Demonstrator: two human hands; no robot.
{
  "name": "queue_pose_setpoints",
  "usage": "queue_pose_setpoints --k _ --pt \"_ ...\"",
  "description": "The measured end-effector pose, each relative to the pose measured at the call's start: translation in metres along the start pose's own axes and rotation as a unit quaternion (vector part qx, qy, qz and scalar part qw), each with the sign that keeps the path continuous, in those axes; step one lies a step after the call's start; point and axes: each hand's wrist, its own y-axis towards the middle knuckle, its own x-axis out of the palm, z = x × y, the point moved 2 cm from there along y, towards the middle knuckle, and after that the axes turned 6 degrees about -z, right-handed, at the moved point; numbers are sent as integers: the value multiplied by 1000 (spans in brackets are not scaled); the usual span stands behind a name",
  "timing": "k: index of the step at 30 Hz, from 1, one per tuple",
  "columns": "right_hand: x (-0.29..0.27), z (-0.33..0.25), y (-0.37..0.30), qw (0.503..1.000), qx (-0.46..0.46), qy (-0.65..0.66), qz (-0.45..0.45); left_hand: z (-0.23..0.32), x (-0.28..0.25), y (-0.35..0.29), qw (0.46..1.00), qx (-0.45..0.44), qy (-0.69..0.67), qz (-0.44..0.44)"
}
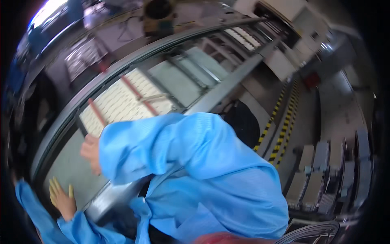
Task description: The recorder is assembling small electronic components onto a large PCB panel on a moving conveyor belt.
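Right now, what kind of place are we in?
Probably a factory: there's what looks like a long conveyor, striped floor tape and a blue work sleeve.

No text, label, brand, number or sign legible; view partly blurred.

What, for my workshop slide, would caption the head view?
Blue-sleeved hand near a cream patterned panel with red bars on a metal-railed conveyor.

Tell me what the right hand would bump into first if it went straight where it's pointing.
Probably the grey-green panel below the right hand. Depth is unclear, so it might already be touching it.
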Motion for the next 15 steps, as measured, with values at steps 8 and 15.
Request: queue_pose_setpoints --k 8,15 --pt "-53 50 -90 971 176 -105 -122 8 10 24 989 101 -63 86" --pt "-63 106 -179 897 374 -188 -141 21 -11 34 969 189 -95 131"
